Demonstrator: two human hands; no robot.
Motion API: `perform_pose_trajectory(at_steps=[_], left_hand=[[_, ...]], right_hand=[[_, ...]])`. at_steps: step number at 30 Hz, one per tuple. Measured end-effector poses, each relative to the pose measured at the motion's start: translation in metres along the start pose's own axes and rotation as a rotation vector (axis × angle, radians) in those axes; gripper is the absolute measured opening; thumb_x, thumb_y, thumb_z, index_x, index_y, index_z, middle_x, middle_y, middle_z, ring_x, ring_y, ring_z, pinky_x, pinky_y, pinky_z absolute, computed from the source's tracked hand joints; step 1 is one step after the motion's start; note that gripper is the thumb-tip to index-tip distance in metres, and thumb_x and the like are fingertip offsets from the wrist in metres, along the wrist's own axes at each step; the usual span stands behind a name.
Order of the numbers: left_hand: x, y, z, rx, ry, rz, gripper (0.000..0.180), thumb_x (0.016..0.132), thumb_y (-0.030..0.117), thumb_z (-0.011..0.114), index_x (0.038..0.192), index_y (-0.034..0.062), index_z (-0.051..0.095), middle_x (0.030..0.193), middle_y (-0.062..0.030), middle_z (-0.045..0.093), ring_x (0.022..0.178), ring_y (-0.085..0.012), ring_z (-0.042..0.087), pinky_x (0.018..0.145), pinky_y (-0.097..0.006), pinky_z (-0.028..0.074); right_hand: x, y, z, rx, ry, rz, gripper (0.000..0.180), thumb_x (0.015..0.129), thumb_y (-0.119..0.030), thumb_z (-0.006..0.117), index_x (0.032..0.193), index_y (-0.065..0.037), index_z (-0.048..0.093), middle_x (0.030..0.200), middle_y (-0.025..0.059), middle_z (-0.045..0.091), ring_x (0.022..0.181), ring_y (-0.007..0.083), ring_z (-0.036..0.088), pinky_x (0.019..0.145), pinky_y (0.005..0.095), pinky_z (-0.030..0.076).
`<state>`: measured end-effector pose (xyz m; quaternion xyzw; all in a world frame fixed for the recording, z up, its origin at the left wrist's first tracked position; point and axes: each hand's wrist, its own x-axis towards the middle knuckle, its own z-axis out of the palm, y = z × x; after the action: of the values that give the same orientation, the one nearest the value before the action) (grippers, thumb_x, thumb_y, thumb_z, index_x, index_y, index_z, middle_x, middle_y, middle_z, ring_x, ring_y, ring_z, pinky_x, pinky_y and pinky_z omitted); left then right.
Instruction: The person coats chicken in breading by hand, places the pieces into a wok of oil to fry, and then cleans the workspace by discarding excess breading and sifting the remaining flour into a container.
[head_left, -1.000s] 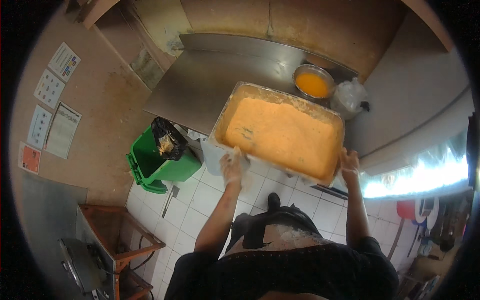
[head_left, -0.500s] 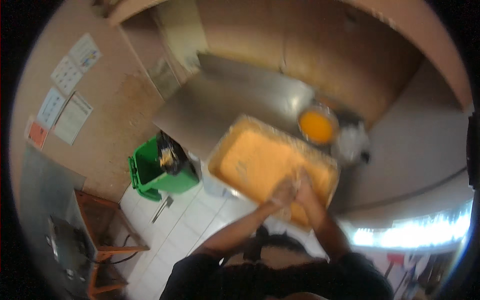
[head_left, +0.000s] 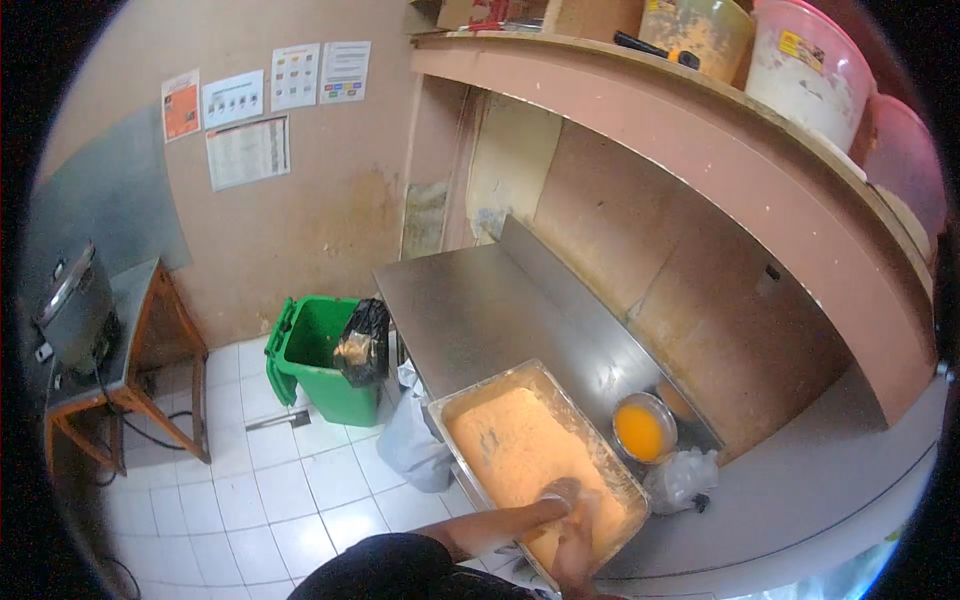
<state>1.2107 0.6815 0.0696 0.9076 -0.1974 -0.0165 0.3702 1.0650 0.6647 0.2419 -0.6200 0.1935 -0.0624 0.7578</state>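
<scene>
A deep rectangular metal tray [head_left: 467, 398] holds a layer of orange, crumbly, powder-like mix [head_left: 515, 435]. Over its near right part my left hand [head_left: 560, 492] and my right hand [head_left: 580, 520] meet, dusted with pale powder. Both look closed, fingers curled against each other; whatever lies between them is hidden. Beyond the tray's right side stands a round metal bowl [head_left: 618, 447] of bright orange-yellow liquid [head_left: 638, 431]. A clear plastic bag [head_left: 682, 478] with pale contents sits beside that bowl, close to the tray's right corner.
The tray rests on a steel counter [head_left: 450, 300] with a raised back edge. A green bin [head_left: 345, 390] and a grey-white sack [head_left: 412, 445] stand left of it. Overhead, a shelf [head_left: 700, 120] carries tubs [head_left: 808, 70]. At far left, a large pot [head_left: 78, 310] sits on a wood-framed table.
My view has tilted up and turned, bringing the overhead shelf in and sharpening the picture. Both hands stay together over the tray, with the mix beneath them.
</scene>
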Motion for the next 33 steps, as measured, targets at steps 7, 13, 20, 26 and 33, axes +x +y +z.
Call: perform_pose_trajectory(at_steps=[7,13,20,26,33], left_hand=[[-0.074,0.077,-0.166,-0.358,-0.095,0.007,0.048,0.084,0.048,0.062,0.094,0.0009,0.062,0.089,-0.0179,0.066,0.085,-0.0294,0.063,0.078,-0.039,0.050],[-0.100,0.001,-0.112,-0.354,0.093,-0.056,0.066,0.082,0.057,0.061,0.121,0.0038,0.056,0.108,-0.0143,0.063,0.094,-0.0235,0.060,0.074,-0.038,0.051],[-0.386,-0.104,-0.269,-1.761,0.231,-0.370,0.048,0.089,0.048,0.060,0.121,0.0145,0.050,0.100,-0.0028,0.052,0.088,-0.0178,0.053,0.075,-0.034,0.047],[-0.691,-0.172,-0.338,-1.462,0.955,-0.768,0.049,0.090,0.048,0.056,0.120,0.0092,0.053,0.106,-0.0059,0.057,0.089,-0.0200,0.055,0.075,-0.033,0.049],[-0.971,-0.206,-0.426,-1.418,1.788,-0.802,0.036,0.092,0.041,0.055,0.102,0.0063,0.060,0.084,-0.0036,0.058,0.073,-0.0187,0.056,0.065,-0.037,0.051]], right_hand=[[0.030,0.011,-0.046,-0.959,0.107,-0.678,0.045,0.079,-0.001,0.059,0.122,0.000,0.046,0.117,0.0120,0.046,0.106,0.0251,0.047,0.089,0.0371,0.044],[0.043,-0.017,-0.051,-1.050,0.196,-0.919,0.028,0.087,-0.010,0.052,0.113,0.000,0.049,0.095,0.0101,0.049,0.085,0.0218,0.048,0.077,0.0339,0.044],[-0.071,0.073,0.138,-0.341,-0.585,-0.115,0.016,0.092,-0.019,0.057,0.104,-0.009,0.054,0.081,0.0051,0.054,0.070,0.0139,0.055,0.061,0.0294,0.048],[-0.162,0.326,0.211,-1.020,-1.249,0.501,0.024,0.094,-0.029,0.052,0.105,-0.008,0.056,0.082,0.0071,0.058,0.068,0.0199,0.060,0.058,0.0323,0.048],[-0.303,0.436,0.347,-1.463,-1.591,0.717,0.030,0.091,-0.033,0.054,0.106,-0.007,0.058,0.093,0.0107,0.061,0.075,0.0265,0.062,0.061,0.0416,0.051]])
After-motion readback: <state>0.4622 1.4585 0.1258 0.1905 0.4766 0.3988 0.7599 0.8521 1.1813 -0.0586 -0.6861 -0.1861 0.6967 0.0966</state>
